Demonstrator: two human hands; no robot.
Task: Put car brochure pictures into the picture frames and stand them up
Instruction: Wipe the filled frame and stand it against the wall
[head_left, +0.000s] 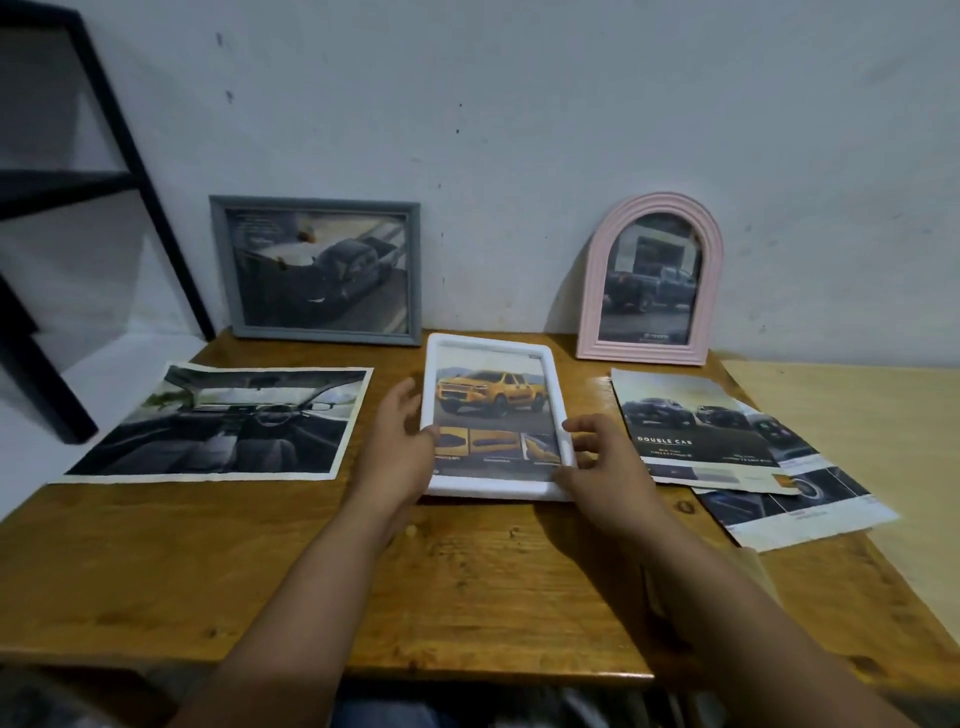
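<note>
A white frame (550, 374) with a yellow pickup picture lies flat in the middle of the wooden table (467, 582). My left hand (397, 447) grips its left edge, thumb on the glass. My right hand (605, 462) grips the lower right corner, fingers over the front. A grey frame (221, 270) with a dark pickup picture stands against the wall at the back left. A pink arched frame (592, 291) with another truck picture stands at the back right.
A loose car-interior picture (218, 421) lies at the left. Torn brochure pages (727, 441) are piled at the right. A black shelf (104, 171) stands at the far left. A lighter table (872, 441) adjoins on the right.
</note>
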